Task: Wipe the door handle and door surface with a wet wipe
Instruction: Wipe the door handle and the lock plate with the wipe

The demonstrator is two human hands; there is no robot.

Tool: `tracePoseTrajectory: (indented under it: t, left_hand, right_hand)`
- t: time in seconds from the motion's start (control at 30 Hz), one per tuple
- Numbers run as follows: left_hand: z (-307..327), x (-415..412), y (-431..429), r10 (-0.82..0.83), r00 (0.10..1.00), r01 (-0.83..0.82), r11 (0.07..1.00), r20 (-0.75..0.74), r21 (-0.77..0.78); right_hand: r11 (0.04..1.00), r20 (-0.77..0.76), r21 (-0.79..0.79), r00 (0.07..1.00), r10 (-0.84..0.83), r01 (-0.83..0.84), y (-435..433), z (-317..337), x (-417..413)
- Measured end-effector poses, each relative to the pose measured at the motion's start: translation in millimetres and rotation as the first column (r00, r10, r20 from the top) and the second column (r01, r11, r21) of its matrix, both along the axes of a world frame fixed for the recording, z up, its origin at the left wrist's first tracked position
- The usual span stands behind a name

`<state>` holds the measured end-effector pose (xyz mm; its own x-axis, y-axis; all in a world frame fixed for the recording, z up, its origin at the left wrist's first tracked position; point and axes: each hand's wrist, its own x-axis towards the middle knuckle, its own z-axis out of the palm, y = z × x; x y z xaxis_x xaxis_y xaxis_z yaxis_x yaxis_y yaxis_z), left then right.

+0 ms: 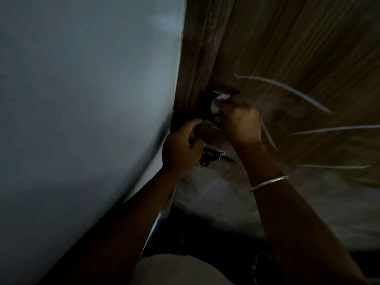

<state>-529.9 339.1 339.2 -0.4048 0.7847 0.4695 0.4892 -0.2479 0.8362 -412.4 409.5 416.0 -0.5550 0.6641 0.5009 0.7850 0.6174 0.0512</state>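
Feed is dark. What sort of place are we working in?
Probably a dim indoor doorway, likely in a home: a wood-grain door beside a plain pale wall, with a metal handle gripped by the left hand, a small latch below it, and the right hand holding a white wipe.

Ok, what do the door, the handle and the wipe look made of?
Door: wood or wood-look laminate, going by the streaked brown grain; matt. Handle, gripped by the left hand: probably metal, with bright glints on dark. Wipe, pinched in the right hand: soft white tissue or nonwoven, crumpled; blur leaves it open.
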Motion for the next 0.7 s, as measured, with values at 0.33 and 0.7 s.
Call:
tracePoseTrajectory:
  t: [0.33,0.7]
  left_hand:
    - [-3.4,-1.9,0.7,-0.002,1.0,0.002,1.0,0.011,-0.028]
    - [-12.0,2.2,2.0,0.016,1.0,-0.016,1.0,0.025,-0.017]
  right_hand:
    - [0.973,-0.388,-0.224,0.921,-0.047,-0.045,2.1,10.7,9.5]
    - [0.948,-0.032,-0.253,0.981,0.19,-0.192,-8.0,0.9,-14.9]
